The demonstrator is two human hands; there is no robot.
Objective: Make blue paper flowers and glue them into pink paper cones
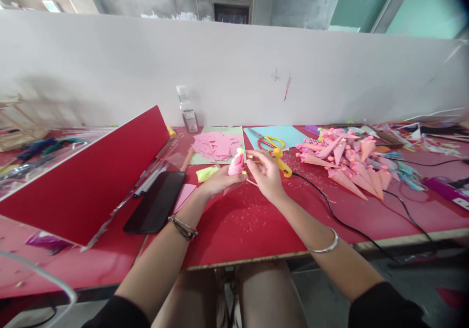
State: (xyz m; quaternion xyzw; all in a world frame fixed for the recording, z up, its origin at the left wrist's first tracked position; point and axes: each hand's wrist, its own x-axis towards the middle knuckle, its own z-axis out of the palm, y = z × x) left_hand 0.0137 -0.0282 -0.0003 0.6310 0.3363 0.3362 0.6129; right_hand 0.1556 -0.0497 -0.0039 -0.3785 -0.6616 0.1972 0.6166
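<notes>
My left hand (pixel 220 180) is closed around a small pink paper cone (pixel 236 165), which stands upright with a pale yellow-white ball at its top. My right hand (pixel 269 175) is just to the right of the cone, its fingers bent and its thumb apart from them. The fingertips come close to the cone's upper side; whether they touch it I cannot tell. Behind my right hand lies a yellow glue gun (pixel 281 163) with a black cord. Scissors (pixel 270 142) with red and yellow handles rest beyond it.
Cut pink paper pieces (pixel 218 144) lie behind my left hand. A heap of pink cones (pixel 348 159) is at the right. A black phone (pixel 156 202) and a standing red board (pixel 88 181) are at the left. A clear bottle (pixel 188 110) stands by the white partition (pixel 234 74).
</notes>
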